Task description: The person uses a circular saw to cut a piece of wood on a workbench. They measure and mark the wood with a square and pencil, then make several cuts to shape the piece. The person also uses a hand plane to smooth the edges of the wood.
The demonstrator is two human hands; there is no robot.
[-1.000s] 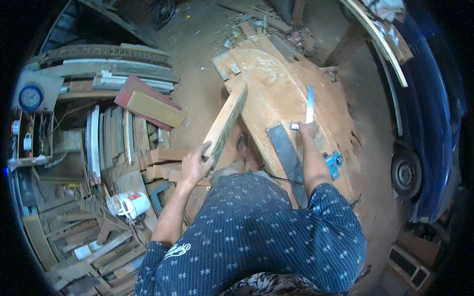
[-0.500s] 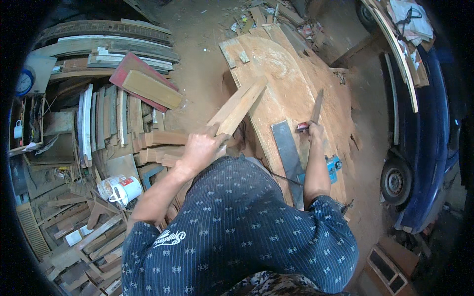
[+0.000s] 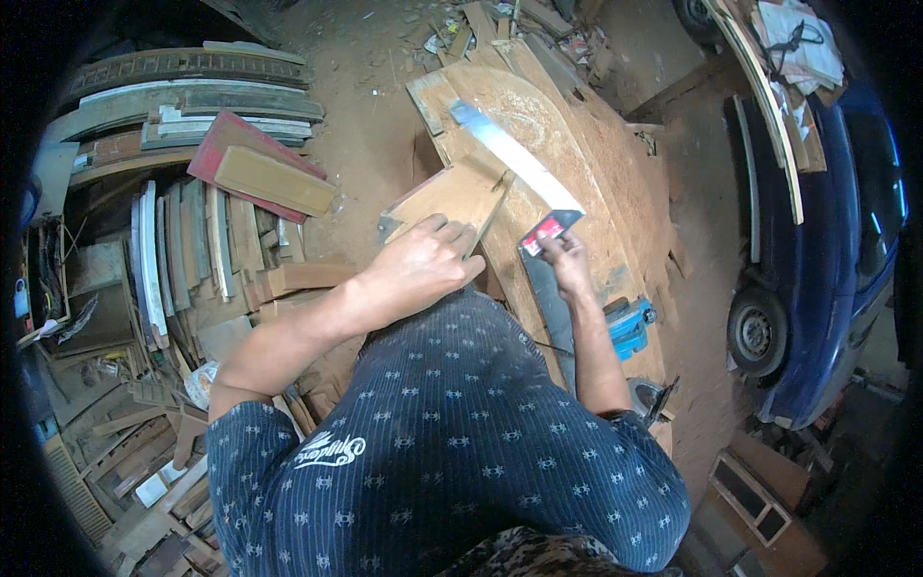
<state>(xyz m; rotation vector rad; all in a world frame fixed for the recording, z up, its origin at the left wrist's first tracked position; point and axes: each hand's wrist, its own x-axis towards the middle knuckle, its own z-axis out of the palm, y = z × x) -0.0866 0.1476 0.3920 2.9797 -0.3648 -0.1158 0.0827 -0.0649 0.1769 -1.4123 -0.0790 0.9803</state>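
My right hand (image 3: 567, 262) is closed round the red and black handle of a handsaw (image 3: 519, 159). Its shiny blade slants up and to the left over the dusty plywood worktop (image 3: 567, 168). My left hand (image 3: 433, 252) bends its fingers over the near part of a wooden board (image 3: 447, 195), just in front of my shirt. That board lies with a broad face up at the worktop's left edge, close to the saw blade but seemingly apart from it. Part of the board is hidden under my left hand.
Right of my right forearm sits a blue power tool (image 3: 630, 329), near a dark metal plate (image 3: 546, 288) set in the worktop. Stacked timber (image 3: 183, 236) and a red panel (image 3: 226, 144) fill the left side. A blue car (image 3: 817, 279) stands at the right.
The saw has swung up and left, its blade turning from pointing away to slanting across the worktop. My left hand has moved slightly forward and right; the board has turned to show a broader face.
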